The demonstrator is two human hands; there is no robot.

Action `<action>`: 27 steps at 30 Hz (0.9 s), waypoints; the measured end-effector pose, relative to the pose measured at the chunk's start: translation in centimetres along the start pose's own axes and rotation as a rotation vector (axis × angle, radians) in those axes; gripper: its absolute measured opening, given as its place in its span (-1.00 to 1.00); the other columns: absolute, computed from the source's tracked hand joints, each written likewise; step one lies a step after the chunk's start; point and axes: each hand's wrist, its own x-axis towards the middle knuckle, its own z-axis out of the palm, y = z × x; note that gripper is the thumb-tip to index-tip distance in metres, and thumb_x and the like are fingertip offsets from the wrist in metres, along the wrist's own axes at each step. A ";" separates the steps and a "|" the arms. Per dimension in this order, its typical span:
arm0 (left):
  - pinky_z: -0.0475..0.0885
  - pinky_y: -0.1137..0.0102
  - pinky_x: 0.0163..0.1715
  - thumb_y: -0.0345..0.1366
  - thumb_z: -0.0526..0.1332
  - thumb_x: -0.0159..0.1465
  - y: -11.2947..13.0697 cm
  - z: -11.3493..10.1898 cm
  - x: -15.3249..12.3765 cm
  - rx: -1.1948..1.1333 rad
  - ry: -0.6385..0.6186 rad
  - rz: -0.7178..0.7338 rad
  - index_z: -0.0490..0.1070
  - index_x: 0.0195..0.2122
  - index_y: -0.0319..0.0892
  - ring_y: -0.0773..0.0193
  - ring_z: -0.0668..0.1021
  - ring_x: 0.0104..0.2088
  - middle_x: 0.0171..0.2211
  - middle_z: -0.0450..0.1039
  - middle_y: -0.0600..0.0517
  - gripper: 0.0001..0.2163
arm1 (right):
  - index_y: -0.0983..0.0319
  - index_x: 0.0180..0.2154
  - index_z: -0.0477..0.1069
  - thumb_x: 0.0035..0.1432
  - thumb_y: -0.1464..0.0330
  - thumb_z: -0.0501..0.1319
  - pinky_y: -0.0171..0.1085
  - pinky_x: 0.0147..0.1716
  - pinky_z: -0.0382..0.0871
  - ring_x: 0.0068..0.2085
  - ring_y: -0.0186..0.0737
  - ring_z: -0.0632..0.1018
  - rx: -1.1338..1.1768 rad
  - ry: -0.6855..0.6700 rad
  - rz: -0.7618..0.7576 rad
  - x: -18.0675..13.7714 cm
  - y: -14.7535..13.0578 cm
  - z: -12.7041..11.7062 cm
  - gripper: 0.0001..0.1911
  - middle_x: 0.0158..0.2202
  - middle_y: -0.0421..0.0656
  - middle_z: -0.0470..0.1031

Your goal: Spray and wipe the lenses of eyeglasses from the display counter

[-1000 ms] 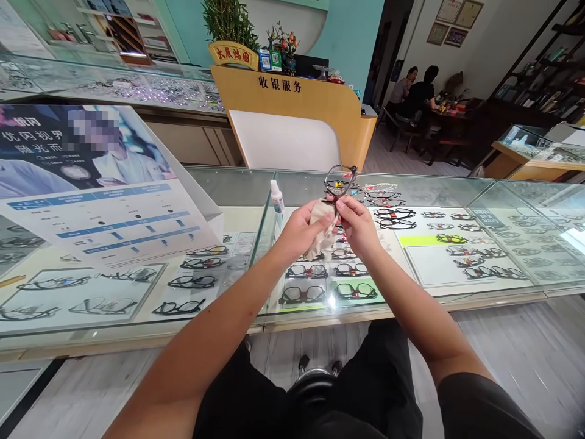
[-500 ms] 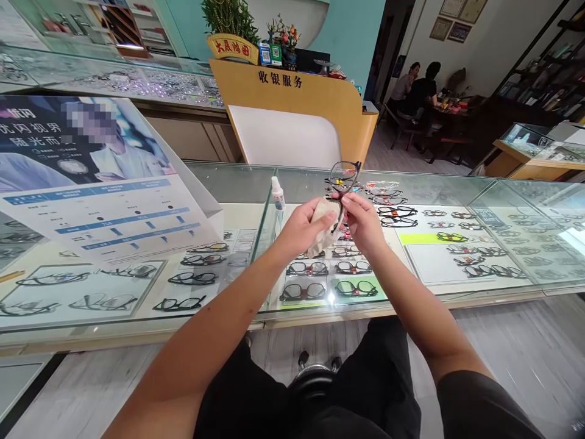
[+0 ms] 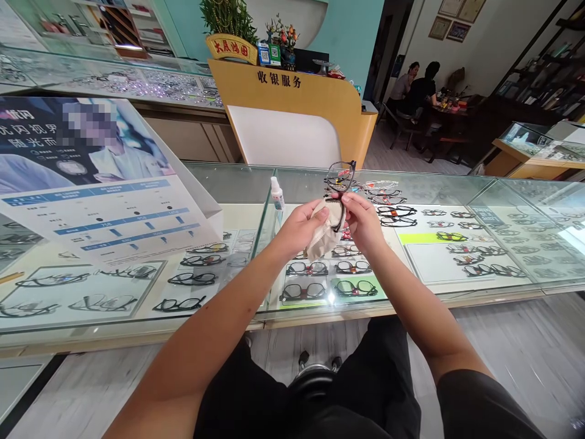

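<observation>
A pair of dark-framed eyeglasses (image 3: 352,177) is held up over the glass counter, one lens pointing upward. My right hand (image 3: 363,222) pinches the frame near its middle. A beige cleaning cloth (image 3: 325,238) hangs from my left hand (image 3: 299,227), whose fingers are closed with the cloth around the lower lens. That lens is mostly covered by the cloth, and my left fingertips behind it are hidden. Just left of the hands, a small white spray bottle (image 3: 276,195) stands upright on the counter.
Under the glass of the display counter (image 3: 439,183) lie rows of eyeglasses (image 3: 356,288). A large folded advertising board (image 3: 114,201) stands at the left. Beyond is a yellow cashier desk (image 3: 287,97). Two people (image 3: 418,88) sit at a table in the far right background.
The eyeglasses have turned slightly and shifted a little left. My left thumb has moved up and left across the cloth, and more of the cloth shows.
</observation>
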 end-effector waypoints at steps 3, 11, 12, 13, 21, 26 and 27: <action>0.58 0.38 -0.23 0.16 0.61 0.23 -0.1 -0.1 0.0 0.033 0.013 0.004 0.59 0.00 -0.17 0.22 0.67 -0.26 -0.24 0.69 0.00 -0.44 | 0.14 -0.30 0.67 -0.07 -0.04 0.64 -0.27 -0.49 0.27 -0.41 -0.32 0.29 0.001 -0.016 -0.005 -0.1 0.1 0.1 -0.54 -0.35 -0.21 0.57; 0.54 0.42 -0.45 0.35 0.58 0.17 0.3 0.4 0.3 -0.042 0.108 0.004 0.56 -0.09 -0.16 0.34 0.56 -0.49 -0.40 0.59 0.08 -0.34 | 0.09 -0.24 0.64 0.04 -0.09 0.63 -0.25 -0.32 0.37 -0.39 -0.30 0.41 -0.058 -0.128 -0.042 -0.5 0.6 0.3 -0.53 -0.38 -0.28 0.51; 0.56 0.41 -0.44 0.36 0.57 0.17 0.3 0.4 0.2 -0.054 0.095 -0.003 0.57 -0.08 -0.16 0.32 0.58 -0.48 -0.39 0.61 0.06 -0.33 | 0.10 -0.24 0.63 0.04 -0.08 0.62 -0.25 -0.33 0.36 -0.39 -0.30 0.40 -0.055 -0.126 -0.038 -0.5 0.5 0.3 -0.53 -0.38 -0.28 0.50; 0.58 0.39 -0.43 0.37 0.56 0.17 0.3 0.4 0.2 -0.064 0.080 -0.010 0.58 -0.06 -0.17 0.29 0.61 -0.47 -0.38 0.63 0.05 -0.32 | 0.10 -0.25 0.62 0.04 -0.08 0.62 -0.24 -0.35 0.36 -0.39 -0.30 0.39 -0.045 -0.126 -0.033 -0.5 0.4 0.3 -0.53 -0.37 -0.27 0.51; 0.63 0.38 -0.34 0.27 0.60 0.18 0.4 0.4 0.0 -0.078 0.039 -0.051 0.60 -0.09 -0.16 0.22 0.69 -0.34 -0.30 0.68 0.00 -0.39 | 0.11 -0.25 0.61 0.00 -0.06 0.63 -0.26 -0.46 0.34 -0.42 -0.35 0.31 -0.015 -0.094 -0.009 -0.5 0.1 0.2 -0.52 -0.15 -0.21 0.67; 0.56 0.41 -0.40 0.24 0.67 0.09 0.8 0.6 0.0 -0.036 0.102 -0.025 0.56 -0.11 -0.15 0.34 0.56 -0.44 -0.38 0.55 0.11 -0.37 | 0.09 -0.24 0.62 0.04 -0.12 0.62 -0.23 -0.32 0.44 -0.38 -0.31 0.42 -0.101 -0.129 -0.041 -0.5 0.5 0.1 -0.50 -0.21 -0.23 0.65; 0.56 0.40 -0.40 0.27 0.65 0.09 0.7 0.6 0.0 -0.030 0.115 -0.014 0.55 -0.12 -0.15 0.34 0.55 -0.45 -0.40 0.53 0.12 -0.36 | 0.09 -0.23 0.62 0.04 -0.12 0.62 -0.23 -0.30 0.44 -0.38 -0.31 0.43 -0.107 -0.134 -0.050 -0.6 0.5 0.1 -0.50 -0.25 -0.25 0.63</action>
